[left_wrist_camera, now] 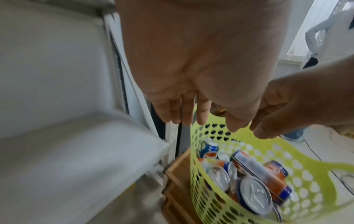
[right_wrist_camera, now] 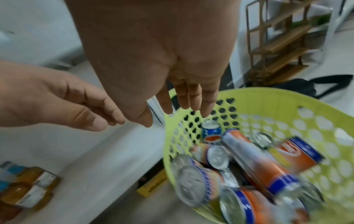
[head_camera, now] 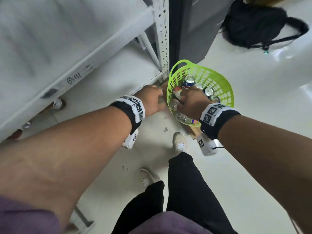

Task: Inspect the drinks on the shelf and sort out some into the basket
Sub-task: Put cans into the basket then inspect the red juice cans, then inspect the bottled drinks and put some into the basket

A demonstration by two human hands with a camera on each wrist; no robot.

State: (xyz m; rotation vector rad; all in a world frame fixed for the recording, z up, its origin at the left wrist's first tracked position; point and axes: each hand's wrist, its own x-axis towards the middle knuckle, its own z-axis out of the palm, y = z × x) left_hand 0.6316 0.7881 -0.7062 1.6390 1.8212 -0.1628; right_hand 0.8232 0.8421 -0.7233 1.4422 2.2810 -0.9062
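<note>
Both the left hand (left_wrist_camera: 191,78) and the right hand (right_wrist_camera: 162,68) hang loose-fingered and empty above the perforated lime-green plastic basket (head_camera: 217,81), where the heaped orange-and-blue drink cans (right_wrist_camera: 254,165) could likely roll or dent if bumped.

A stockroom or shop back room, by the look of it: white metal shelving (head_camera: 72,53) on a perforated upright (head_camera: 163,36), labels stuck to a shelf's front edge, bottled drinks (right_wrist_camera: 28,191) on a lower shelf, a glossy white floor (head_camera: 253,102), and a black backpack (head_camera: 258,24) lying on it.
</note>
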